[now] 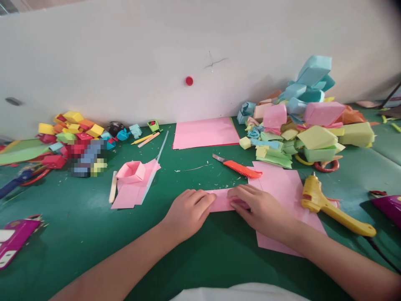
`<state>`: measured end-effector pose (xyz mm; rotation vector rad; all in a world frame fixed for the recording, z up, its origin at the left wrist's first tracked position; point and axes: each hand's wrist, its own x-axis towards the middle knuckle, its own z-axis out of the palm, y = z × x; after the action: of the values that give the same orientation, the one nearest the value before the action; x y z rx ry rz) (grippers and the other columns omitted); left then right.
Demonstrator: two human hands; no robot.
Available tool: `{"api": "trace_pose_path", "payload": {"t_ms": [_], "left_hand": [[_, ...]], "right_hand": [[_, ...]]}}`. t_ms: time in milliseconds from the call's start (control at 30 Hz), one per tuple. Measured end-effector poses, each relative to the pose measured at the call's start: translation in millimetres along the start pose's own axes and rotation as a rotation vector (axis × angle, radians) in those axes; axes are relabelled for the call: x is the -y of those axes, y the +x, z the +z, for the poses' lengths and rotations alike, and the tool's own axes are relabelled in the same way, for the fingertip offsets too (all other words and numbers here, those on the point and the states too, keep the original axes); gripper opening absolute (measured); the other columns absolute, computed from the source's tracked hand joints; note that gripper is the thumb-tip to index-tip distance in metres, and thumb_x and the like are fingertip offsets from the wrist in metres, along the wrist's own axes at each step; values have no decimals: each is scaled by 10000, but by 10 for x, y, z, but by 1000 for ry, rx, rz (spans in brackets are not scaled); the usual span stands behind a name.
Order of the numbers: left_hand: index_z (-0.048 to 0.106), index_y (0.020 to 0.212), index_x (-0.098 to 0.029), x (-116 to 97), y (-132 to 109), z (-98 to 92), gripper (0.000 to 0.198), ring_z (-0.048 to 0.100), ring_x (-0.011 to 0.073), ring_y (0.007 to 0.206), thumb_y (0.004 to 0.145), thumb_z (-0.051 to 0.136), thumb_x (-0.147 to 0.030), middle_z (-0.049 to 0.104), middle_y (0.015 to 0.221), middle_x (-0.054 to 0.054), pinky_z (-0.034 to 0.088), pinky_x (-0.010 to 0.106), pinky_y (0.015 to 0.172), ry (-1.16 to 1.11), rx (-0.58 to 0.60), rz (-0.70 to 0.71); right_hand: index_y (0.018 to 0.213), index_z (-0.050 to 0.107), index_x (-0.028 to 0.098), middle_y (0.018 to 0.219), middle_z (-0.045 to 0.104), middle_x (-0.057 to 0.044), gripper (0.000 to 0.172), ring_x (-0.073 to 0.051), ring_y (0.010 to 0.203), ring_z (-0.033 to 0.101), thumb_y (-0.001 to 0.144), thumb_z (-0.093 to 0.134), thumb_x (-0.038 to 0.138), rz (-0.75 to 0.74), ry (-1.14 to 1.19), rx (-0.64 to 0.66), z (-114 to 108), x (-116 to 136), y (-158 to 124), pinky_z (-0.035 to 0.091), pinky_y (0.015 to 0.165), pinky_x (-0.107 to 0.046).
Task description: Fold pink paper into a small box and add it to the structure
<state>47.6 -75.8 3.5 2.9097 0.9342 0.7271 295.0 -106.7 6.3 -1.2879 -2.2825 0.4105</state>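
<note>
A narrow folded strip of pink paper (222,202) lies on the green table in front of me. At its left end, my left hand (190,212) is closed on it with bent fingers. My right hand (260,209) grips the other end, thumb below and fingers curled over the top. Under my right wrist is a larger sheet of pink paper (282,194). Just beyond my right hand rests an orange utility knife (241,168) with its blade out. A yellow glue gun (328,205) lies right of the pink sheet.
Folded paper pieces (319,142) form a heap at the back right, a smaller pile (73,125) at the back left. A pink paper box (131,172) sits on pink scraps. A pink paper stack (205,133) lies against the white partition (140,54). Magenta tools (20,238) flank both sides.
</note>
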Motion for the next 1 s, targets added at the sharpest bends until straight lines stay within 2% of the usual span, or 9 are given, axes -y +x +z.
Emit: {"api": "trace_pose_path", "payload": {"t_ms": [133,267,400,500,700,833,1000], "left_hand": [[682,957,-169,12,16,-3,222,642,180,825,1013,469,-146,704,983,71,533,326,775,65,-50,16],[693,945,-160,6,10,-13,149,657,211,927,981,549,-141,721,1014,71,545,366,842,90,-106,123],[696,1077,-149,-8,-5,-3,203,678,203,995,989,516,-114,738,1074,80,562,367,936,58,-39,213],[669,1190,-113,-2,-24,2,266,679,232,1099,998,485,-134,727,1180,114,548,395,1027,42,-3,230],[543,1399,-102,40,-68,-2,431,563,323,1331,1010,486,-278,622,1389,172,496,516,1114,25,131,114],[489,1447,-82,57,-76,2,491,516,330,1379,1018,477,-322,570,1448,191,457,531,1149,21,199,104],[445,1481,-83,33,-101,-3,536,452,335,1429,1030,469,-373,507,1506,195,408,527,1184,63,252,101]], "right_hand": [[963,640,218,974,684,-71,199,-214,864,628,1006,449,179,-46,-34,16,7,-11,36,538,745,-362],[1013,676,214,1054,686,-88,227,-234,943,636,1023,449,200,-27,-63,-16,32,-39,60,558,810,-394],[1067,703,213,1118,679,-103,254,-249,1019,624,1028,452,210,-47,-106,-61,57,-76,65,557,883,-421],[1064,715,205,1109,683,-108,268,-255,1022,615,1031,449,214,-57,-140,-80,57,-91,63,554,897,-439],[1112,713,186,1161,700,-125,264,-279,1016,609,1028,464,207,-118,-291,-127,41,-72,55,526,903,-498],[1193,684,197,1165,708,-105,289,-279,1058,627,1007,468,146,-206,-283,-79,58,-34,28,518,936,-500],[1240,661,207,1203,690,-115,308,-299,1101,633,990,487,167,-160,-253,-12,71,5,-16,557,917,-514]]}}
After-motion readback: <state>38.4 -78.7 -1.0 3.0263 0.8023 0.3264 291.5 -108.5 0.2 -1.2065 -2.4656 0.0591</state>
